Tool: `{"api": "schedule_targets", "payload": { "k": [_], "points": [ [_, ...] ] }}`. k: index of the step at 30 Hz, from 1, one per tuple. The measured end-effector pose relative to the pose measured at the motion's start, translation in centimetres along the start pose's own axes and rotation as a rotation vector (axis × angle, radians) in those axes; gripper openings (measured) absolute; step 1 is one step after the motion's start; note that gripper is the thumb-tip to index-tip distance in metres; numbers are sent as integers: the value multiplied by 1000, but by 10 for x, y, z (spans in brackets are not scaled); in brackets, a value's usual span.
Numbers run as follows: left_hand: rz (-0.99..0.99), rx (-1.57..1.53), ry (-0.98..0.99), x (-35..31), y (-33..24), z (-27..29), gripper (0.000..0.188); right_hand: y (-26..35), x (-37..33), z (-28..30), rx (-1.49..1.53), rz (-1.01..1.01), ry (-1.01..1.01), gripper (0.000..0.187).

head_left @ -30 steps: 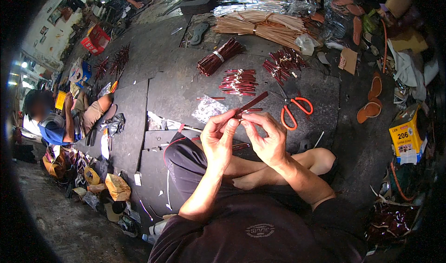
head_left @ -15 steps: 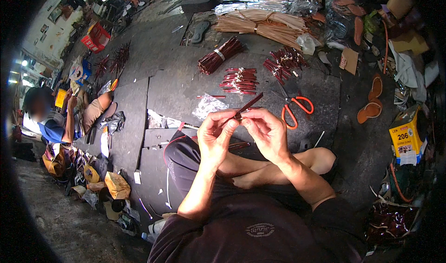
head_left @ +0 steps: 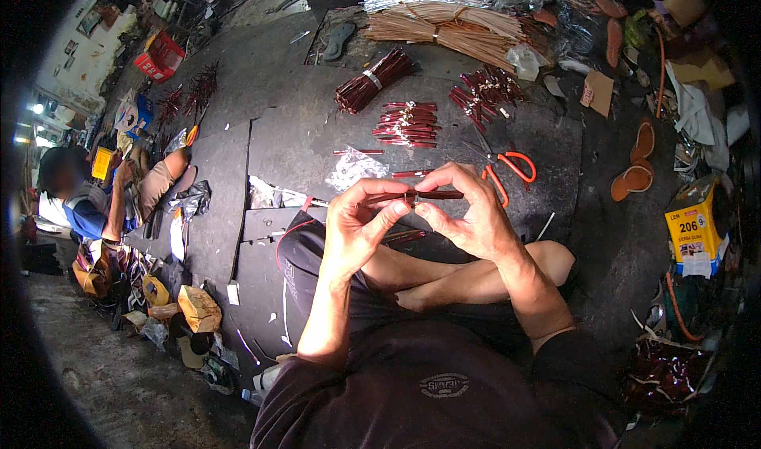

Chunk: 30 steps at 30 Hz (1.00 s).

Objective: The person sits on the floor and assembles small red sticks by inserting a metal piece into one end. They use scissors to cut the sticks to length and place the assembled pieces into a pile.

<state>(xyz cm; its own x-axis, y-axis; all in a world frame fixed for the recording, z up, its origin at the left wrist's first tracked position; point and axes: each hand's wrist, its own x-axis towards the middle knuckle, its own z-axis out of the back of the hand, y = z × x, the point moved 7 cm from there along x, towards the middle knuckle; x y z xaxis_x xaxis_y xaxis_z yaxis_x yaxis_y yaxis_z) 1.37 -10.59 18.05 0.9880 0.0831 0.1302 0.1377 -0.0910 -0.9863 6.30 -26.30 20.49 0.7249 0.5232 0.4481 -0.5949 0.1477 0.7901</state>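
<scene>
your left hand [head_left: 351, 225] and right hand [head_left: 485, 223] both pinch the dark red strip [head_left: 441, 195] between thumb and fingers; its long axis runs left to right, neither hand nearer.

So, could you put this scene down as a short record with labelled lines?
Left hand: pinching a dark red strip
Right hand: pinching the same strip, fingertips close to the left hand's
Beyond the hands: a stack of short red pieces and a tied dark red bundle
Beyond the right hand: orange-handled scissors, lying unheld on dark matting
Far right: brown sandals
Far left: another person, seated
</scene>
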Motion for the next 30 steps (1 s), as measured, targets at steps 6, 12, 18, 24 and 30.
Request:
{"api": "schedule_targets", "payload": {
  "k": [6,12,18,24,30],
  "points": [
    [31,-92,19,-2,0,1,28,-4,-4,-3,172,-14,13,20],
    [26,-113,69,-6,2,-1,29,-4,-5,-4,181,73,20,21],
    [20,-84,-143,-7,8,0,26,4,0,0,85,26,-63,16],
    [-34,8,-244,-10,18,-2,22,1,-1,3,98,-45,-87,16],
    [-93,109,-289,-11,17,-9,19,-10,-7,-4,91,-105,-74,16]
  ]
}}
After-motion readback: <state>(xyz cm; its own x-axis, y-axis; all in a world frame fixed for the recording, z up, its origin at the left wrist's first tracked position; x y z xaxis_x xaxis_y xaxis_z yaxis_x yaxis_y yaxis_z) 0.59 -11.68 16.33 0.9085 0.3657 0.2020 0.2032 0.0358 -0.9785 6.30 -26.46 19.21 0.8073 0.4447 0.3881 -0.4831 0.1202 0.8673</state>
